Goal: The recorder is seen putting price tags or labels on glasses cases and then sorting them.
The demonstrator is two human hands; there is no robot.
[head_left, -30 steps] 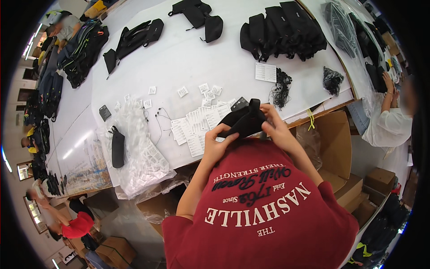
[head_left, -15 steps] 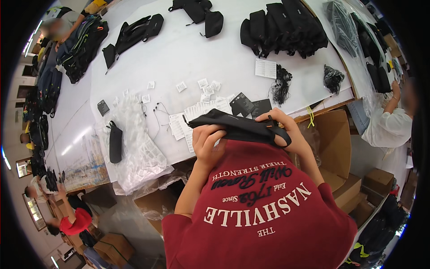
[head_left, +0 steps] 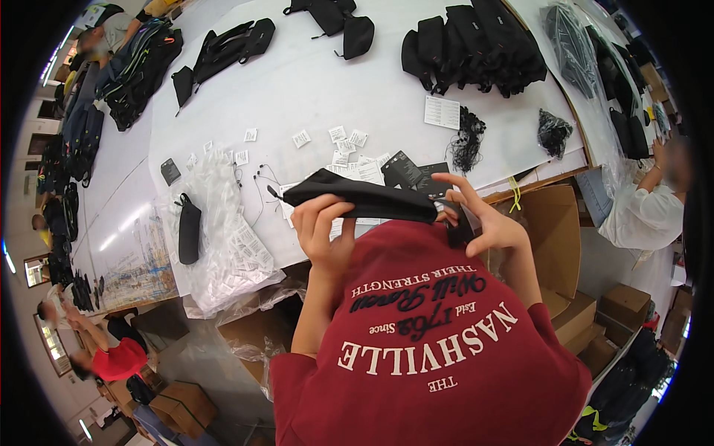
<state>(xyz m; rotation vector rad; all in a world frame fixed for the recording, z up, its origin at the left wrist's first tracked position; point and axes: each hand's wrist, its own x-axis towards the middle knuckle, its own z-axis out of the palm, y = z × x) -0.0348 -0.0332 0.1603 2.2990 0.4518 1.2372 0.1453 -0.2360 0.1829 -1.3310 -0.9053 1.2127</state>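
A slim black zippered pouch (head_left: 364, 199) is held up in front of my chest, over the table's near edge. My left hand (head_left: 325, 227) grips its left part, fingers curled over the near side. At the other end my right hand (head_left: 487, 219) has its index finger and thumb spread, while the other fingers curl at the pouch's end and its dark strap loop (head_left: 461, 229). Beneath and beyond the pouch lie white printed paper tags (head_left: 362, 171) and black cards (head_left: 401, 171), partly hidden by it.
To the left, another black pouch (head_left: 190, 230) rests by a clear plastic bag of labels (head_left: 230, 238). A pile of black pouches (head_left: 476, 52) and a bundle of black cords (head_left: 467, 137) lie farther back. An open cardboard box (head_left: 554, 238) stands right; other people work around the sides.
The pouch has shifted left and turned, now showing a smoother side. My right hand has opened its index finger and thumb away from the pouch's top edge.
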